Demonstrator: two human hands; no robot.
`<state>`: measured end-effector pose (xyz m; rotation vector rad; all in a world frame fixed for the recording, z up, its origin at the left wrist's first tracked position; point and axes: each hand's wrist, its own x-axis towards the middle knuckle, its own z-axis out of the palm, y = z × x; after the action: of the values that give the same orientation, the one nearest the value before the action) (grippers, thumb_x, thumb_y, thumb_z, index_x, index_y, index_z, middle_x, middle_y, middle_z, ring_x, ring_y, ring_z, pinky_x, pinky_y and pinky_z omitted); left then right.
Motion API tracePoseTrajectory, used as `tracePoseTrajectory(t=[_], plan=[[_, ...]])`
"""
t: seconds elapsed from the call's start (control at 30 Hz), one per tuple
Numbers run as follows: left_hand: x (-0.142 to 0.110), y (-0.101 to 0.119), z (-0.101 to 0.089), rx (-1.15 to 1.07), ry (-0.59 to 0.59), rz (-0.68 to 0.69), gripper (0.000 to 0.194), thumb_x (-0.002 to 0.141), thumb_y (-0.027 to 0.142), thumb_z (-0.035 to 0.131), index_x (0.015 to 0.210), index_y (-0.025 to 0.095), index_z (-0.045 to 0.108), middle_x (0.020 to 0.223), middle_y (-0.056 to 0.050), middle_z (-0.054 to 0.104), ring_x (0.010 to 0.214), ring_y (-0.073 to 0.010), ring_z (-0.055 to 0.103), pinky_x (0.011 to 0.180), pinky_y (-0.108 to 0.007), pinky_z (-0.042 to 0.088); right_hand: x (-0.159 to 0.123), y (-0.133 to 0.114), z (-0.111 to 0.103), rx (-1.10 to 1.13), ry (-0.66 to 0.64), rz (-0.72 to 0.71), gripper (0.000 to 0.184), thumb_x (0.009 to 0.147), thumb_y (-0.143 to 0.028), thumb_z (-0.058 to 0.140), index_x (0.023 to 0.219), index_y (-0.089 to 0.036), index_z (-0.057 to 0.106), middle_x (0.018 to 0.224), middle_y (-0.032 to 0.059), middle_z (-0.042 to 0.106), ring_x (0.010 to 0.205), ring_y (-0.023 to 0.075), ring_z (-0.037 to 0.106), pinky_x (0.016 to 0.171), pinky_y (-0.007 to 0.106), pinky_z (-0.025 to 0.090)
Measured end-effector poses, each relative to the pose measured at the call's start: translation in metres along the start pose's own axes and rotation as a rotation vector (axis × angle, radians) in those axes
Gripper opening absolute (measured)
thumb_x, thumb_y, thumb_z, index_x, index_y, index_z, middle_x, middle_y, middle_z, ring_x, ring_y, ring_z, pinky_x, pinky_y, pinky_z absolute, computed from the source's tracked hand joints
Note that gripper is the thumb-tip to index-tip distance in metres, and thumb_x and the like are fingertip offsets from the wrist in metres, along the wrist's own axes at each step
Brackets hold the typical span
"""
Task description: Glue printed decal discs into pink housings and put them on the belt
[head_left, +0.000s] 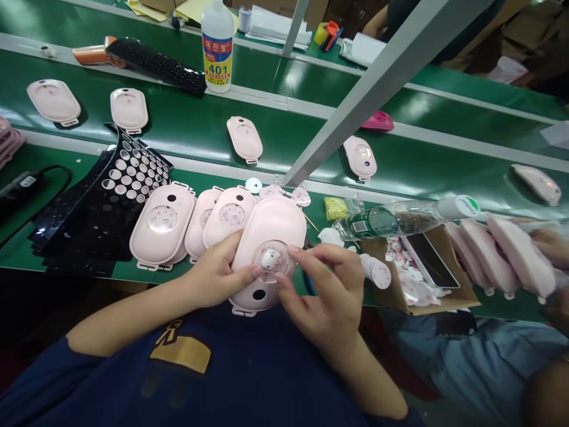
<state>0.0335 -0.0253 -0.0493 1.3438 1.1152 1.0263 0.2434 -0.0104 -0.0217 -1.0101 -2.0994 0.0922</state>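
Observation:
My left hand [217, 270] is closed around the side of a pale pink plastic case [275, 219], holding it tilted above the table's front edge. Its thumb lies across the front, the tip at a small white cat-face piece [269, 259] on the case's round printed window. My right hand [329, 290] is at the right side of that window. Its thumb and index finger are bent and visibly apart, the tips at the window's rim; I see nothing gripped between them. Below the window the case has a black oval spot and a hinge-like tab.
Left of my hands lie several more pink cases [163, 222] and a black sheet of round stickers [137, 166]. To the right are a plastic bottle [391, 218], a cardboard box [462, 284] with a phone, and a co-worker's hand [551, 246]. A slanted metal post [355, 112] crosses ahead.

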Motion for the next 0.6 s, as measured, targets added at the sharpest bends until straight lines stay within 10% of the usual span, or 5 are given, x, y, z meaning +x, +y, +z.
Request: tracePoseTrajectory(t=[0.13,0.3,0.6], plan=[[-0.003,-0.003,0.0,-0.095,0.031,-0.017,0.057,0.09,0.047,0.072,0.135,0.016,0.057,0.134,-0.016,0.068,0.121,-0.0344,0.066,0.102,-0.045,0.056,-0.011,0.01,0.009,0.258,0.07,0.194,0.06,0.09,-0.029,0.067,0.146,-0.037,0.048,0.124,0.0084,0.048,0.109,0.0261,0.055,0.092,0.045,0.054],[-0.006,-0.003,0.002,-0.164,0.011,0.041,0.052,0.092,0.04,0.072,0.136,0.017,0.054,0.131,-0.015,0.069,0.12,-0.0308,0.067,0.1,-0.041,0.058,-0.023,0.007,0.031,0.859,-0.207,0.446,0.077,0.102,-0.045,0.049,0.164,-0.038,0.003,0.167,0.007,0.028,0.15,0.0259,0.04,0.117,0.05,0.046],[-0.007,-0.007,0.005,-0.219,-0.03,0.064,0.056,0.094,0.035,0.071,0.143,0.019,0.05,0.14,-0.013,0.065,0.126,-0.028,0.063,0.105,-0.037,0.054,-0.024,-0.001,0.036,1.072,-0.149,0.64,0.081,0.098,-0.04,0.061,0.164,-0.034,0.014,0.173,0.0023,0.021,0.158,0.0259,0.025,0.131,0.052,0.022]])
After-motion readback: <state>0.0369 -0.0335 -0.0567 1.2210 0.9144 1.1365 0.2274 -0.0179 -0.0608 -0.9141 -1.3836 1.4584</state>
